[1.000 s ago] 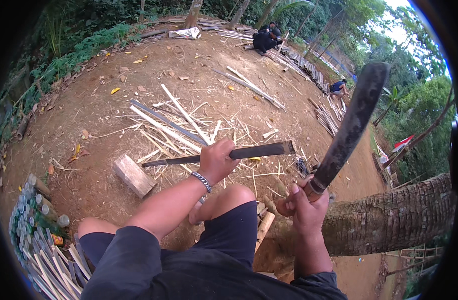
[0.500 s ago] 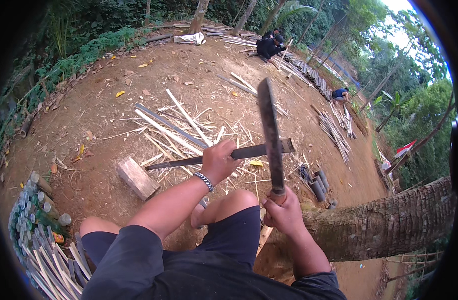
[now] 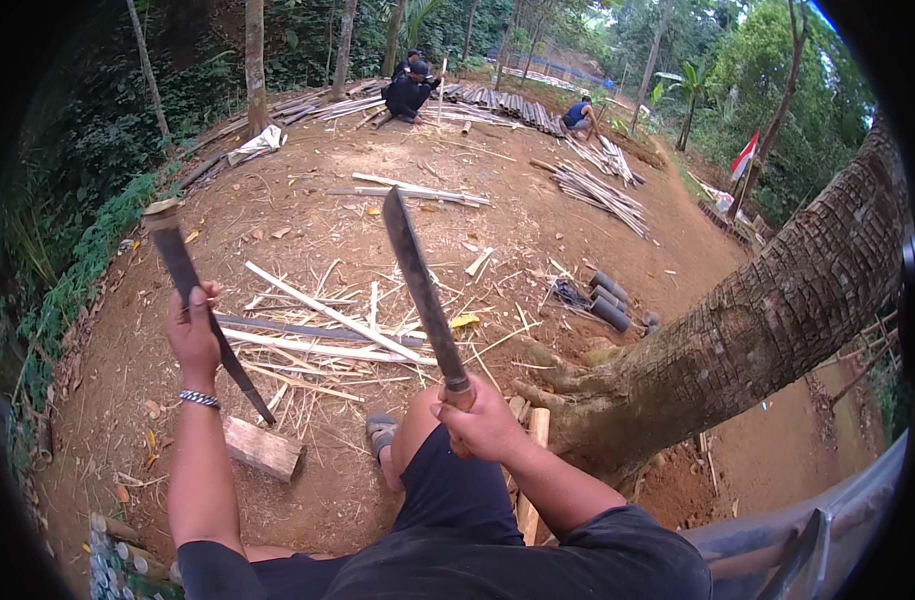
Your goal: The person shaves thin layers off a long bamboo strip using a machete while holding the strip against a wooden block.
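Note:
My left hand (image 3: 194,345), with a chain bracelet at its wrist, is closed round a dark bamboo piece (image 3: 176,255). The piece stands tilted, its wide pale-ended top up and its narrow end just above a wooden block (image 3: 264,447) on the ground. My right hand (image 3: 481,424) grips the wooden handle of a machete (image 3: 419,280), whose long dark blade points up and slightly left. The blade is apart from the bamboo. Beyond my hands lie split bamboo strips (image 3: 328,352) among thin shavings.
At my right leans a thick tree trunk (image 3: 718,350). Short dark bamboo tubes (image 3: 610,305) lie left of it. Farther off are bamboo strip stacks (image 3: 598,195), a crouching person in black (image 3: 408,95) and another in blue (image 3: 580,117). Bottles (image 3: 113,560) stand at lower left.
My left hand has lifted the bamboo piece and swung it left, its wide end now up. The machete has shifted left, still in my right hand. The view has turned rightward.

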A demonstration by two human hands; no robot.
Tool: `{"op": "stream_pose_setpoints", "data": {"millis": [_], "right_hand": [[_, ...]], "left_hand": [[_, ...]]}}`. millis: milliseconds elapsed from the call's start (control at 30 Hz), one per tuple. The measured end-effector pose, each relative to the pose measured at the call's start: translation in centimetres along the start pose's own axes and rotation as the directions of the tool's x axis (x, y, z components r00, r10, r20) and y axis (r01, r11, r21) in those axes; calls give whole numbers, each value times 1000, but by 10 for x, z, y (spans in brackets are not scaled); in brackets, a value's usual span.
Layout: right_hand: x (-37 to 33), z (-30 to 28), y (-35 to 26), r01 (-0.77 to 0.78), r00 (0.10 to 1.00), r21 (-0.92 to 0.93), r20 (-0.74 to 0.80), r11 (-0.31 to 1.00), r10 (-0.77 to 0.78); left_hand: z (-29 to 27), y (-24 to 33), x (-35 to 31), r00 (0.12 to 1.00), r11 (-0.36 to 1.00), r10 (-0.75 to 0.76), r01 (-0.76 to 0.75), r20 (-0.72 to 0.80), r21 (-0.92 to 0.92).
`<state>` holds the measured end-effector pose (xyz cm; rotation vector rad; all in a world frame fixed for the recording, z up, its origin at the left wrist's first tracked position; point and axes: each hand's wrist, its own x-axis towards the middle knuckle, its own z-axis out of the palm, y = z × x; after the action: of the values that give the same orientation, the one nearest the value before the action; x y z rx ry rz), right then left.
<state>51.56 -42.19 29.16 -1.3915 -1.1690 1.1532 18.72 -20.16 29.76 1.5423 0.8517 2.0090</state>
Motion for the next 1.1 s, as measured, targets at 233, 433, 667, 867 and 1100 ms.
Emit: {"op": "stream_pose_setpoints", "data": {"millis": [233,433,667,867,1100], "right_hand": [[13,31,36,-81,968,28,241,996,72],[34,58,35,-108,952,124,298,986,67],[85,129,99,-129,934,95,346,987,89],[118,204,167,-249,881,-232,349,940,320],[79,282,179,192,858,-427,510,884,59]], "left_hand": [[-46,22,12,976,994,110,-106,-187,34],[-63,56,-4,888,983,170,-123,-428,135],[-123,67,-47,913,998,37,-52,-406,-26],[-165,88,-94,926,964,43,-136,-374,-227],[-162,98,-142,939,973,89,-152,-332,-171]]}}
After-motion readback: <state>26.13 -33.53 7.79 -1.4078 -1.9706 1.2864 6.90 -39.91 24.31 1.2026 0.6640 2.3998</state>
